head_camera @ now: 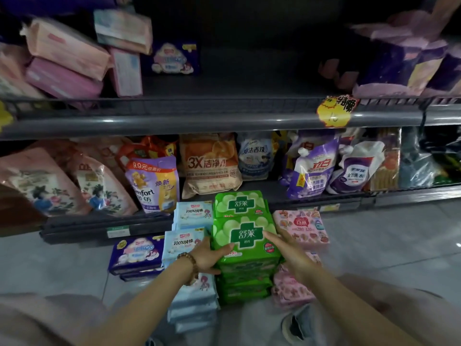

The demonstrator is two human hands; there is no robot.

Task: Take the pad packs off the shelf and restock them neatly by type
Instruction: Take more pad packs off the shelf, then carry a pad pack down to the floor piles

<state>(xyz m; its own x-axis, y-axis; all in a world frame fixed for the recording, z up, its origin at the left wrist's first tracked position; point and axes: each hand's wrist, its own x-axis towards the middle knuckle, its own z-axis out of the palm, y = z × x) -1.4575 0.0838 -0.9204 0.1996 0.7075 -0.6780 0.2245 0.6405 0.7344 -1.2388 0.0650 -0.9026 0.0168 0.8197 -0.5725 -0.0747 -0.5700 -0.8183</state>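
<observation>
Blurred pale clothing [37,320] fills the near corners. Left hand [207,255] and right hand [290,257] clasp the top green pad pack [245,239] from either side, fingers curled round its edges. Its stack stands on the glossy pale floor [386,245] between blue packs [184,242] and pink packs [301,226], the lower pink ones partly hidden by the right wrist. The far grey shelf [199,118] is dark, its packs smeared.
</observation>
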